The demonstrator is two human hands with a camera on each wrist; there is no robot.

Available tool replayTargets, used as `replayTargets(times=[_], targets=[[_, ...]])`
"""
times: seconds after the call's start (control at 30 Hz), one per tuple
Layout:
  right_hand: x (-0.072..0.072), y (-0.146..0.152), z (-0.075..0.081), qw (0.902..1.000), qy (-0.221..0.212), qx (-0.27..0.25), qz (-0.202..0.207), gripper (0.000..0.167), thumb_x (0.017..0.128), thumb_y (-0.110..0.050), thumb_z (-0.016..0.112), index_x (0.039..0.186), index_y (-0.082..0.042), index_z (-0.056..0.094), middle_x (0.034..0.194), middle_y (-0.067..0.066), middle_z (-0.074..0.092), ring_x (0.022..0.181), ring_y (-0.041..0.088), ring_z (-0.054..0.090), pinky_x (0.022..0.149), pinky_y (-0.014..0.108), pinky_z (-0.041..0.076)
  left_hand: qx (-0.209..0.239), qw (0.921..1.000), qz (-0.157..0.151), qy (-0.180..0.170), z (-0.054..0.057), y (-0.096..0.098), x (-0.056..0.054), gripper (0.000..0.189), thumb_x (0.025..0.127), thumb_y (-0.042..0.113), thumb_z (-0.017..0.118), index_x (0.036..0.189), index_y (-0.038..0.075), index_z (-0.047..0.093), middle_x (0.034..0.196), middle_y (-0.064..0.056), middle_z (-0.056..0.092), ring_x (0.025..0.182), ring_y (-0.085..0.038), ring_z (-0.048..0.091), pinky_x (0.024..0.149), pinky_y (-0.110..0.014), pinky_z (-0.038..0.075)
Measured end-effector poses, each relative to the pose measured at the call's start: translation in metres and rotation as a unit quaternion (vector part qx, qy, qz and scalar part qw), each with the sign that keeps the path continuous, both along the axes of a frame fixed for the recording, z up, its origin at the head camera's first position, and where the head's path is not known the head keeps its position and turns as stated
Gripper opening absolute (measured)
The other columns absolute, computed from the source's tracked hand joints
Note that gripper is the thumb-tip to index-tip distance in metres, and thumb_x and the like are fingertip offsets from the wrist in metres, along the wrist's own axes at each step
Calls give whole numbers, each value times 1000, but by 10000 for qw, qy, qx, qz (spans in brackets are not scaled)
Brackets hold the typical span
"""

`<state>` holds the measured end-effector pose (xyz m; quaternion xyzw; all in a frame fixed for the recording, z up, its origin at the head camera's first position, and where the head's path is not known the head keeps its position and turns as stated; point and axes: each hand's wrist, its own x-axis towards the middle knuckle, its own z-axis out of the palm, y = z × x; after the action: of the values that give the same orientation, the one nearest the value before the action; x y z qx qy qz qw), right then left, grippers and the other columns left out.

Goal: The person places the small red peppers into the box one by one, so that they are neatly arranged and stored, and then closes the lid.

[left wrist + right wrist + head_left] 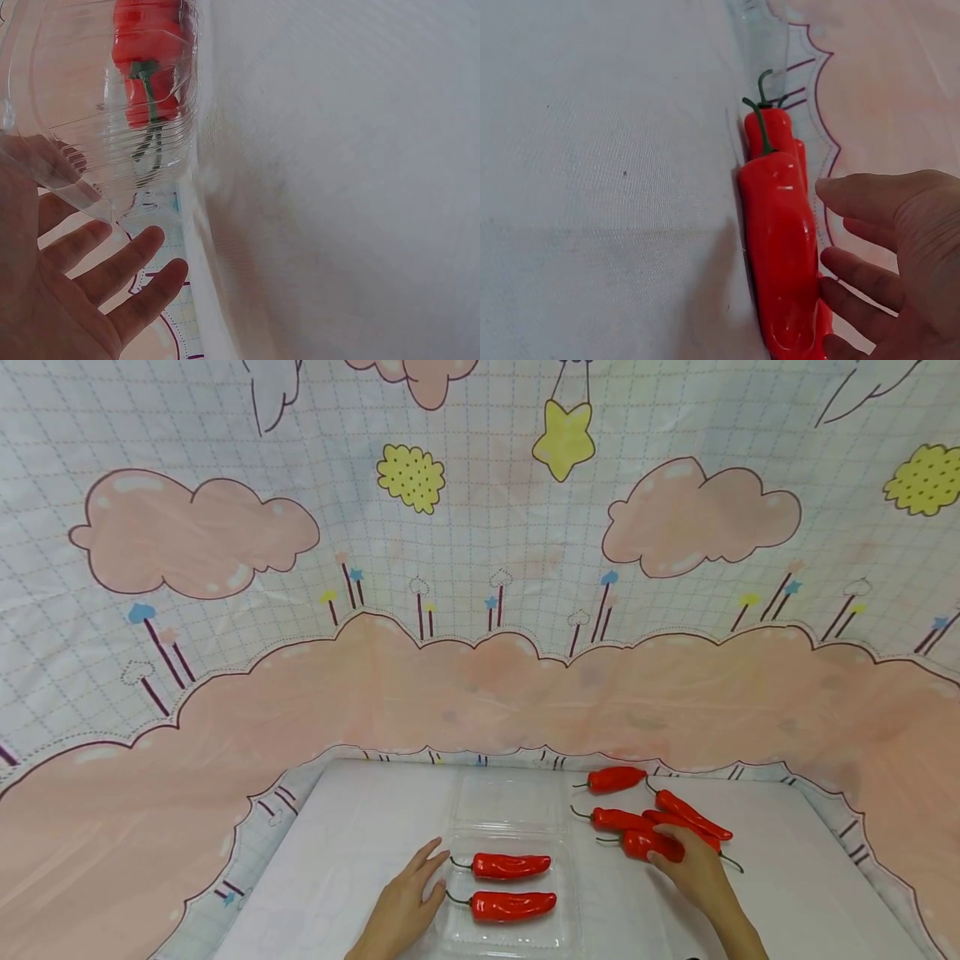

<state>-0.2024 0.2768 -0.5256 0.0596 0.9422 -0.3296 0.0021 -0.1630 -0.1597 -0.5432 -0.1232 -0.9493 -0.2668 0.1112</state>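
Two red chili peppers (513, 907) with green stems lie side by side in a clear plastic clamshell box (567, 893). At the box's left edge, my left hand (403, 902) has its fingers spread and loosely bent; in the left wrist view the box wall passes close by the fingers. My right hand (697, 868) is over the nearest red pepper (633, 843) of a group on the right. Its thumb and fingers are apart and relaxed beside that pepper (780, 247) in the right wrist view, not closed round it.
Several more red peppers (693, 814) lie behind and under the one by my right hand, some overlapping. One pepper (615, 779) lies farther back. The box's lid (510, 797) lies folded back on the white table (337, 843). A patterned cloth (465, 693) hangs behind it.
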Motion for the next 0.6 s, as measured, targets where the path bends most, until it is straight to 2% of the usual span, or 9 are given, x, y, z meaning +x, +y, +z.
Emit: replayTargets(times=[0.4,0.6], targets=[[-5,2,-5,9999,35,-22,108,56,80,-28,81,127,-4,62,126,21,63,115,37,55,93,56,53,3,10000,8,67,1,1,0,40,91,18,66,131,16,63,147,1,52,110,-23,68,90,-48,55],[-7,2,-10,9998,-219,-26,16,58,79,-29,81,128,-4,62,126,21,62,116,38,53,94,60,51,-25,10000,2,54,2,1,1,40,91,18,65,131,16,63,147,1,52,110,-22,68,91,-48,55]])
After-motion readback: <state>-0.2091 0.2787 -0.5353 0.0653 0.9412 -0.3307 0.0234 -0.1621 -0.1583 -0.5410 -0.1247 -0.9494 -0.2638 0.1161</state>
